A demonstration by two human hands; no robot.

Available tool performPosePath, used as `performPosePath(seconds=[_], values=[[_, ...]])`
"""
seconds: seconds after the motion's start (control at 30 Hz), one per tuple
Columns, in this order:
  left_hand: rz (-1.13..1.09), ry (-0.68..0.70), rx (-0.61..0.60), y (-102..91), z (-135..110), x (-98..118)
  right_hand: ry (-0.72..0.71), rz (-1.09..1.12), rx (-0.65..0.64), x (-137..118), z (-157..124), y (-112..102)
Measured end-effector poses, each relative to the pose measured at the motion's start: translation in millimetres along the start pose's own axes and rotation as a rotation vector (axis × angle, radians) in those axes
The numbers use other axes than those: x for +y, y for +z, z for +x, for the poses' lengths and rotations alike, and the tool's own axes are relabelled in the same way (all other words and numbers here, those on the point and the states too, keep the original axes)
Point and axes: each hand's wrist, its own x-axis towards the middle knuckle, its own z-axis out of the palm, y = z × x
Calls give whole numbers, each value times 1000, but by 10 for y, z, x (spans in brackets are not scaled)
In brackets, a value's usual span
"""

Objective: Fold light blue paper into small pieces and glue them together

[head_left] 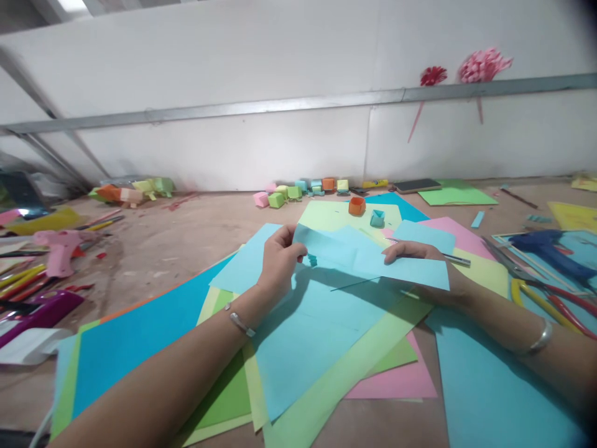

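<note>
My left hand [280, 256] pinches the left end of a light blue paper strip [345, 250], raised a little above the papers. At its right end my right hand [415, 260] grips the same strip, thumb on top and the other fingers partly hidden beneath. A slim silver pen-like tool [459, 258] shows behind my right hand; whether the fingers hold it I cannot tell. Below lies a larger light blue sheet [308, 348] on pale green sheets. Close to my left fingertips is a small teal paper piece [312, 259].
Small folded paper boxes, one orange [357, 206] and one teal [377, 218], stand ahead. Several paper cubes [289, 193] line the wall. A pink glue gun [60, 249] lies left; a blue glue gun [555, 252] and scissors [515, 264] lie right.
</note>
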Motion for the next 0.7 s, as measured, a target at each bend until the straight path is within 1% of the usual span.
performPosePath(seconds=[0.07,0.2,0.3,0.43,0.5,0.6,0.67,0.7], values=[[-1,-3,-2,-12,15,-11,-17,-68,3,-2,8,-15],[-16,-10,24,-40,34,-26,-42,-95,10,35,21,-49],[-40,-17,48,-55,46,-25,-70,-129,47,46,25,-71],[-118,-24,74,-48,57,7,-100,-150,80,7,16,-85],[-169,-51,72,-27,48,26,-126,-120,94,2,14,-78],[-216,-121,38,21,-3,40,-172,-48,117,33,16,-43],[-207,-175,-27,65,-75,49,-187,-25,127,43,6,-3],[-186,-200,-80,92,-123,59,-192,-33,128,33,-5,24]])
